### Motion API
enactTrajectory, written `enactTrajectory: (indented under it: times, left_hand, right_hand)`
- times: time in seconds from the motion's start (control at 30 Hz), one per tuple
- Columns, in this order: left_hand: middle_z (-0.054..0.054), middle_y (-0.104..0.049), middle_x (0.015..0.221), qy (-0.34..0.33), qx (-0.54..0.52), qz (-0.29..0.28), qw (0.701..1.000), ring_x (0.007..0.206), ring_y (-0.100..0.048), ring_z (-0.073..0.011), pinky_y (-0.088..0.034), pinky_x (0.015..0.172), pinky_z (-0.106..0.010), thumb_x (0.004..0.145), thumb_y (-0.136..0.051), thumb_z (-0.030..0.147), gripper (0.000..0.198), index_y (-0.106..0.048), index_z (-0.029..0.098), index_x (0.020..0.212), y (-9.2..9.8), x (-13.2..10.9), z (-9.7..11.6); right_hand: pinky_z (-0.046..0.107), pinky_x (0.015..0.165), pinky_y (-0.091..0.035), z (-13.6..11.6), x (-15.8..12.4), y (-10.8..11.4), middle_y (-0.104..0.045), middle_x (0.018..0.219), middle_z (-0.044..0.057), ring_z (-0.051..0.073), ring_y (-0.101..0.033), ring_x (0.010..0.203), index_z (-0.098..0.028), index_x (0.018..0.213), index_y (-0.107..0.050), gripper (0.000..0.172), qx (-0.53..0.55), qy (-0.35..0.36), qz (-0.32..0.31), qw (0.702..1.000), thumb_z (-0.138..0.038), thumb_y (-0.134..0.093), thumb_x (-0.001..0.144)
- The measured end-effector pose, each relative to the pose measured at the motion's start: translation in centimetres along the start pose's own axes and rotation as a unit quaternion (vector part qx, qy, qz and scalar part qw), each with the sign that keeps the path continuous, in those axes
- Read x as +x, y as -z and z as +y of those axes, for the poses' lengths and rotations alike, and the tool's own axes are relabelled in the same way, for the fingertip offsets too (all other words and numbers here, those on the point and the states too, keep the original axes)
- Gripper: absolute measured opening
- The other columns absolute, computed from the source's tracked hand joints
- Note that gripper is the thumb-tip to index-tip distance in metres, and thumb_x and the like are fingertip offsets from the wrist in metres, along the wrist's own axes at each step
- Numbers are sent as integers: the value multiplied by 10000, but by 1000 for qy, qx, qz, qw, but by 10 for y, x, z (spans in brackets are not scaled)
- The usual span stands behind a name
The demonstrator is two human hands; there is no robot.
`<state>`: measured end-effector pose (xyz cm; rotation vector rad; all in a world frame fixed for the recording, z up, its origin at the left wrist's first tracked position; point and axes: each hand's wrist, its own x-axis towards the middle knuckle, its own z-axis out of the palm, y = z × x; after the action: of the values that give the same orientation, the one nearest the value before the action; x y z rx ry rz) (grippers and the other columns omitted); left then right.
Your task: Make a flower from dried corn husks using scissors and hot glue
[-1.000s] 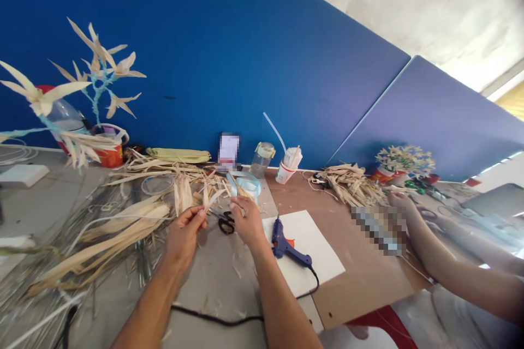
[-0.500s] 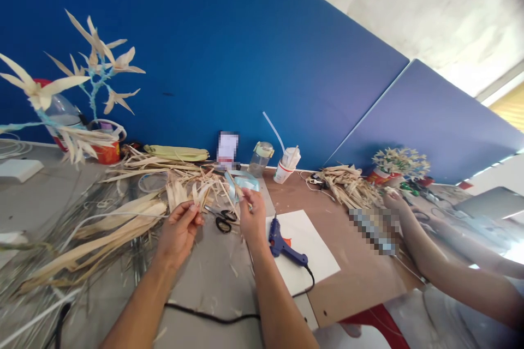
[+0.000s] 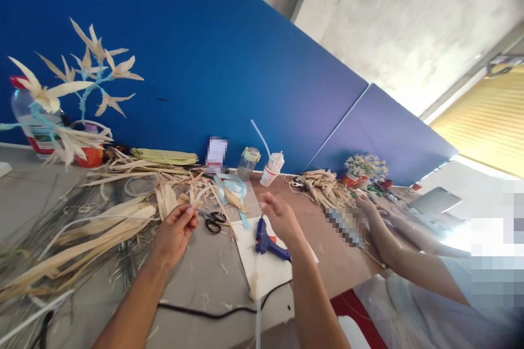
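My left hand [image 3: 178, 230] is closed in a pinch on a pale corn husk piece [image 3: 196, 196], whose narrow tips stick up above the fingers. My right hand [image 3: 281, 219] hovers over a blue glue gun [image 3: 264, 239]; its fingers are loosely bent and apart, with nothing visible in them. The glue gun lies on a white sheet [image 3: 245, 256]. Black-handled scissors [image 3: 214, 222] rest just right of my left hand. Behind them, a tan husk piece [image 3: 232, 195] lies across light blue ribbon [image 3: 241, 188].
Dry husks [image 3: 110, 223] and thin wires cover the left. Husk flowers on blue stems [image 3: 88, 84] stand in a red pot [image 3: 89, 155]. A clear bottle [image 3: 248, 163] and a paper cup [image 3: 269, 175] stand by the blue partition. A black cord [image 3: 196, 312] crosses the front. At right, a co-worker's arms [image 3: 393, 248] reach in.
My right hand has moved right, from the ribbon to above the glue gun, and has let go of the husk piece. The left hand still pinches its husk. The view has shifted.
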<state>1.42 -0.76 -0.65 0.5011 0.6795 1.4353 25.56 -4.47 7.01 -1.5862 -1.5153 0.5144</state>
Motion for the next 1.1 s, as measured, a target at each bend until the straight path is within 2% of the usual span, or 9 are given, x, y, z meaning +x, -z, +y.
enactTrajectory:
  times: [0.1,0.2,0.37,0.5,0.63,0.77,0.87,0.97,1.1]
  left_hand:
    - [11,-623,667,5,-3,-9,1000,553,-508,-62,-439,519,-153,552,-852,249,288,-661,157,746,1,1,-3]
    - [10,-617,666,7,-4,-14,1000,551,-504,-66,-433,514,-159,567,-841,246,276,-661,164,759,1,1,-5]
    - [-5,-618,683,11,7,-18,1000,556,-502,-77,-421,505,-175,568,-835,244,259,-660,165,743,1,1,-6]
    - [11,-612,662,11,13,-24,1000,530,-482,-64,-407,502,-173,555,-843,266,283,-653,165,739,1,1,-5]
    - [15,-610,657,4,24,-16,1000,520,-472,-68,-401,487,-177,542,-843,286,287,-660,171,732,0,0,-5]
    - [22,-601,643,2,20,-5,1000,522,-475,-66,-394,491,-169,531,-847,290,301,-659,172,734,-1,0,-4]
    - [24,-603,638,-4,9,13,1000,512,-473,-60,-390,488,-167,510,-855,283,317,-648,165,719,-2,-1,-2]
    - [28,-600,629,-18,12,29,999,505,-476,-55,-392,485,-164,504,-856,284,321,-649,156,714,-4,-2,-2]
    - [34,-584,602,-43,16,50,998,491,-477,-53,-391,481,-166,511,-849,294,334,-653,147,738,-3,-1,-3]
  right_hand:
    - [369,808,-486,28,-28,19,-657,1012,134,239,-635,868,-148,1047,-666,302,-167,-48,-23,985,-250,-534,795]
    - [404,871,-464,57,-48,15,-603,1148,204,300,-612,1007,-119,1104,-651,382,-290,-75,-62,952,-148,-586,729]
    - [385,789,-464,80,-53,0,-614,1031,162,303,-623,927,-175,1042,-676,401,-344,-42,-94,934,-73,-616,659]
    - [353,744,-466,82,-49,8,-608,999,133,251,-631,811,-194,919,-707,342,-234,12,-98,967,-40,-582,640]
    - [380,825,-464,78,-40,30,-619,963,87,248,-601,902,-213,920,-689,258,-70,24,-53,996,-172,-611,677]
    - [300,577,-435,59,-26,39,-595,743,34,188,-560,667,-204,1072,-602,381,186,-33,4,982,-355,-620,722]
    - [284,555,-405,36,-21,17,-553,668,9,154,-505,595,-188,1035,-592,410,301,-13,-49,952,-350,-662,665]
    - [261,501,-377,15,-23,-28,-484,589,-29,120,-438,509,-194,898,-589,262,285,-28,-111,952,-322,-658,680]
    - [278,551,-458,-1,-26,-79,-579,812,19,135,-520,586,-218,951,-554,226,231,50,-156,959,-299,-599,744]
